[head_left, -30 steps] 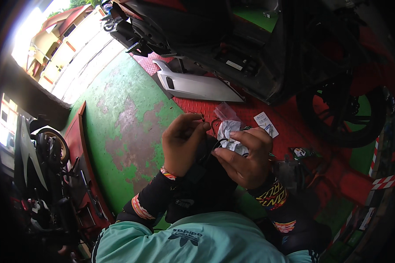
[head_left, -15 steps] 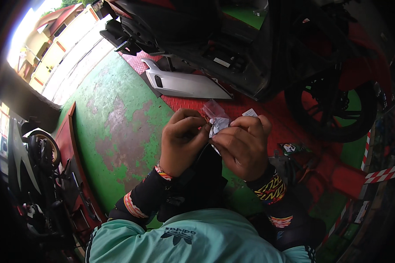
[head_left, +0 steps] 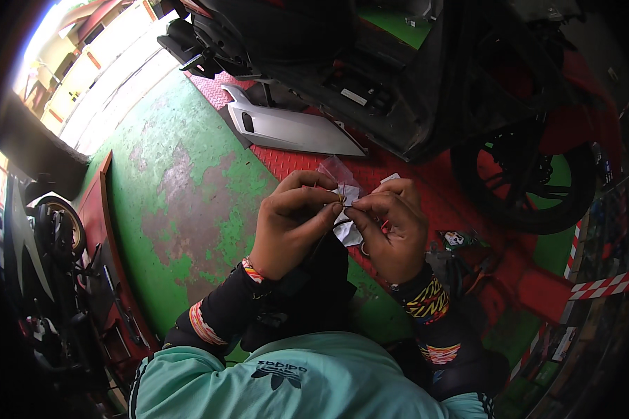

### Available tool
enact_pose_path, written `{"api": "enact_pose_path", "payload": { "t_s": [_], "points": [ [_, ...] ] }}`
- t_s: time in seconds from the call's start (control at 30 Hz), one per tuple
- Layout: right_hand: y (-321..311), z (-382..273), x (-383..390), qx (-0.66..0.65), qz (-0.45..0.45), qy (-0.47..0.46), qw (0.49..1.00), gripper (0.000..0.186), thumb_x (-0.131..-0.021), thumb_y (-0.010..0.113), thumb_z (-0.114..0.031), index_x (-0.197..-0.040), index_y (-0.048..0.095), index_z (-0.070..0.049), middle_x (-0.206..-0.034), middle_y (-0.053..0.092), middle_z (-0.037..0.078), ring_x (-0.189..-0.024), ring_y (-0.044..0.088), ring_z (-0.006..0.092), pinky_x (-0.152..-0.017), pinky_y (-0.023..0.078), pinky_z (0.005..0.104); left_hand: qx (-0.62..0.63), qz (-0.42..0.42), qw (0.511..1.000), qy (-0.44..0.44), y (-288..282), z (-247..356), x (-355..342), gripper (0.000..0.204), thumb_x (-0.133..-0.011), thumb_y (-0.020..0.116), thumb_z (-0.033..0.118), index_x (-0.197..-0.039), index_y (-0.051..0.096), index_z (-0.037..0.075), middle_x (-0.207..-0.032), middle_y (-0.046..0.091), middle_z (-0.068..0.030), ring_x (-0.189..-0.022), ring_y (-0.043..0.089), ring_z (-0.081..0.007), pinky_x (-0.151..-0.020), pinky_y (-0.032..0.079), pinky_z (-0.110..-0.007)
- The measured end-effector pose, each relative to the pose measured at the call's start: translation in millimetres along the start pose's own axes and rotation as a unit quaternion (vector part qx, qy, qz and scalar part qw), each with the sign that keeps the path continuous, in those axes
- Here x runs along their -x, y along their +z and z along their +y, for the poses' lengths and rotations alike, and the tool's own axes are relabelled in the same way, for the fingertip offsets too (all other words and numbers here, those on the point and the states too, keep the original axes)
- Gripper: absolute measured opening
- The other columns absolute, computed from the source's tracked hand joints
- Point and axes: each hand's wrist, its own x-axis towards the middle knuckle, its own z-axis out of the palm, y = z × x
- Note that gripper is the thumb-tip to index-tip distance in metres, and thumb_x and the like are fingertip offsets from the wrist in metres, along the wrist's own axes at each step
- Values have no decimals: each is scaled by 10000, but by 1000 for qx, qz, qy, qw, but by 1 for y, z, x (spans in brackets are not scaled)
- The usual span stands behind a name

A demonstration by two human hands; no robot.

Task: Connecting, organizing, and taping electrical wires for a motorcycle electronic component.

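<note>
Left hand [head_left: 284, 225]: thumb and forefinger pinched together on a thin dark wire [head_left: 342, 223]
Right hand [head_left: 397, 232]: fingertips closed on the wire too, just beside the left's
Wire: between both hands, in front of crumpled white paper [head_left: 349, 235]
Bag [head_left: 336, 169]: clear plastic, just beyond the fingers
Panel [head_left: 297, 131]: grey, lying beside the dark motorbike [head_left: 398, 115]

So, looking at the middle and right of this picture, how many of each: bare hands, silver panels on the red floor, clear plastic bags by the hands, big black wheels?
Left hand and right hand: 2
Silver panel: 1
Clear plastic bag: 1
Black wheel: 1
Total: 5
</note>
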Motion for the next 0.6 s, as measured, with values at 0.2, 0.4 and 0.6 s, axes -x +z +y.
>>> {"api": "enact_pose_path", "payload": {
  "t_s": [0.2,0.4,0.6],
  "points": [
    [0,1,-5,-2,-17,23,1000,151,-817,867,-141,-928,764,-129,-900,716,-9,-953,626,218,-867,438,386,52,-51,997,6,-2,-8,-3,69,-950,716,33,-990,687,-15,-1172,629,-92,-1073,623,-175,-915,508,-316],
    [0,1,-4,15,-25,36,999,150,-804,875,-149,-920,780,-135,-894,716,-6,-948,634,214,-864,439,380,-26,-102,994,38,-5,-4,-7,32,-984,633,34,-976,614,10,-1161,636,-102,-1090,589,-158,-969,470,-320],
    [-7,8,-6,13,-17,-17,1000,167,-787,889,-148,-925,796,-151,-884,743,-27,-967,639,203,-892,428,376,14,-47,997,-61,1,-1,-5,92,-935,701,17,-992,638,-20,-912,675,-11,-819,613,-57,-733,511,-237]
  ]
}}
